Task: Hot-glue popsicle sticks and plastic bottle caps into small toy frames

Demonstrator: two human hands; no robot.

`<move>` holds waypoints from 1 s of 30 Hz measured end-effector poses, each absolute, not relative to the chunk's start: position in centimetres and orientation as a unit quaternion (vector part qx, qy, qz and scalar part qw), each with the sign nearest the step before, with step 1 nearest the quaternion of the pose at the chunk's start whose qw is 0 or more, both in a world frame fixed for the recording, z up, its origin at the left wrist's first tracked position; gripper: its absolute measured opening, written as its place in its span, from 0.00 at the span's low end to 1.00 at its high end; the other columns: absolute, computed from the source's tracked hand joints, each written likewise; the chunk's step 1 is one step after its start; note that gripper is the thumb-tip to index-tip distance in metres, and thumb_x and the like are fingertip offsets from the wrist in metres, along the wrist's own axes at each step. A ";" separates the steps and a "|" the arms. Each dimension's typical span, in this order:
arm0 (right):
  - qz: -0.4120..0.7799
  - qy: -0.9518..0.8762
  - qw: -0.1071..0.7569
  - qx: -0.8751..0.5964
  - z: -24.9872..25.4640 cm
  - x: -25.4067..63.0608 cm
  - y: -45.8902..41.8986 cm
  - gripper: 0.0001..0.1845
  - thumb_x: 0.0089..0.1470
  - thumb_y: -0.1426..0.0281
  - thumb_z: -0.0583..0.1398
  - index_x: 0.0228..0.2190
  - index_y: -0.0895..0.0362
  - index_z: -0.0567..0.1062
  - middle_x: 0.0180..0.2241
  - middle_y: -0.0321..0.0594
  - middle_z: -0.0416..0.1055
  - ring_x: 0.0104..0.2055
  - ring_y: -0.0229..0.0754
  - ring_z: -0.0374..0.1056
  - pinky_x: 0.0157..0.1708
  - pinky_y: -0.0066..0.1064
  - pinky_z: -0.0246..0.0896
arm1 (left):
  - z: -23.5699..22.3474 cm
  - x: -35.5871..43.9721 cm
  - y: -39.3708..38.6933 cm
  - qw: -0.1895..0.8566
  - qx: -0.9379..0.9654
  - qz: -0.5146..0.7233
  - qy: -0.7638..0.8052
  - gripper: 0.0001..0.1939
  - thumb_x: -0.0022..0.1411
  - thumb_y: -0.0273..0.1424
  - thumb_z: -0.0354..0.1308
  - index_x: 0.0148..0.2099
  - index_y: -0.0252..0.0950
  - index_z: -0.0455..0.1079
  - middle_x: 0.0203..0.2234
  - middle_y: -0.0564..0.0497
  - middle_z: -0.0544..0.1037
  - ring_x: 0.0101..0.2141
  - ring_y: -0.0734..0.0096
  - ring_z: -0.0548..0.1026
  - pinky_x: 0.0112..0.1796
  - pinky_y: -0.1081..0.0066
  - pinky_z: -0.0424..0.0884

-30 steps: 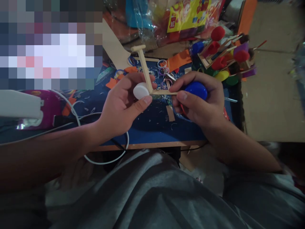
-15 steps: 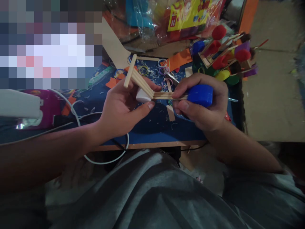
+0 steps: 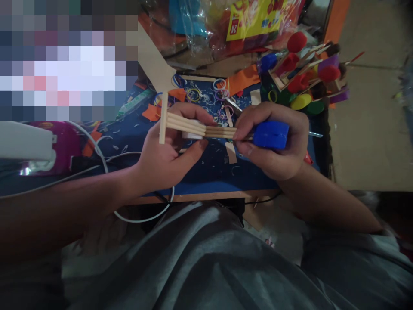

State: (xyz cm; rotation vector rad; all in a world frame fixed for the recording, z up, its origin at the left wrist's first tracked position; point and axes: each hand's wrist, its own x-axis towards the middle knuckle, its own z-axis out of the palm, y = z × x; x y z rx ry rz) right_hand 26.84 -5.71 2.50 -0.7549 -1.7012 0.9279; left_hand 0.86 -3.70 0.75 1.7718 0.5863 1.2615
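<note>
A small model (image 3: 185,123) of wooden craft sticks is held between my hands above the blue work surface. Its slanted backrest of side-by-side sticks ends in a crosspiece (image 3: 164,118) at the left. Under the joint sits a white bottle cap (image 3: 192,135); a blue bottle cap (image 3: 271,134) is at the right end. My right hand (image 3: 274,137) pinches the flat sticks near the blue cap, thumb below and fingers above. My left hand (image 3: 171,146) curls around the white cap, thumb on the near side and fingers beyond; part of the cap is hidden by the sticks.
Rubber bands, orange scraps (image 3: 243,80), shavings and scissors (image 3: 232,104) litter the blue mat (image 3: 206,172). Several stick models with coloured caps (image 3: 300,79) stand at the back right. A plastic bag (image 3: 251,26) lies behind. A white cable (image 3: 129,220) loops over the front edge at left.
The stick model has turned in my hands: its backrest has swung from upright down toward the left, and the blue cap now shows its side. Both hands stay in nearly the same place.
</note>
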 end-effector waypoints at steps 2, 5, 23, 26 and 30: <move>0.378 -0.706 0.511 -0.312 2.5 26.7 -5.7 0.16 0.52 0.59 0.80 0.43 0.43 0.88 0.35 0.39 0.83 0.30 0.50 0.70 0.30 0.48 0.72 | 0.9 0.8 -4.0 0.414 0.716 0.500 0.257 0.13 0.74 0.36 0.75 0.58 0.47 0.82 0.50 0.45 0.85 0.47 0.58 0.85 0.44 0.61 0.85; 0.375 -0.707 0.492 -0.343 2.7 26.5 -5.7 0.16 0.53 0.54 0.81 0.40 0.44 0.87 0.33 0.40 0.80 0.31 0.50 0.70 0.32 0.50 0.75 | 0.5 0.6 -3.9 0.397 0.728 0.487 0.273 0.12 0.76 0.41 0.73 0.57 0.47 0.81 0.50 0.45 0.84 0.46 0.56 0.84 0.45 0.59 0.83; 0.319 -0.736 0.519 -0.297 4.1 25.6 -5.7 0.08 0.54 0.73 0.73 0.37 0.50 0.86 0.32 0.33 0.85 0.28 0.41 0.77 0.29 0.35 0.75 | 1.2 0.2 -4.4 0.304 0.808 0.413 0.290 0.11 0.80 0.32 0.62 0.60 0.41 0.75 0.52 0.43 0.85 0.51 0.55 0.85 0.53 0.55 0.83; 0.323 -0.735 0.519 -0.294 4.0 25.6 -5.7 0.09 0.55 0.74 0.73 0.38 0.50 0.87 0.33 0.33 0.86 0.30 0.42 0.79 0.30 0.35 0.76 | 1.1 0.2 -4.2 0.281 0.826 0.410 0.266 0.12 0.81 0.30 0.59 0.63 0.40 0.75 0.54 0.41 0.84 0.53 0.55 0.84 0.56 0.53 0.83; 0.328 -0.733 0.524 -0.283 4.0 25.7 -5.8 0.09 0.56 0.75 0.72 0.38 0.51 0.87 0.33 0.33 0.86 0.30 0.40 0.79 0.31 0.34 0.76 | 1.0 0.3 -4.1 0.265 0.830 0.428 0.241 0.13 0.81 0.28 0.58 0.63 0.41 0.72 0.53 0.42 0.83 0.51 0.56 0.83 0.53 0.54 0.82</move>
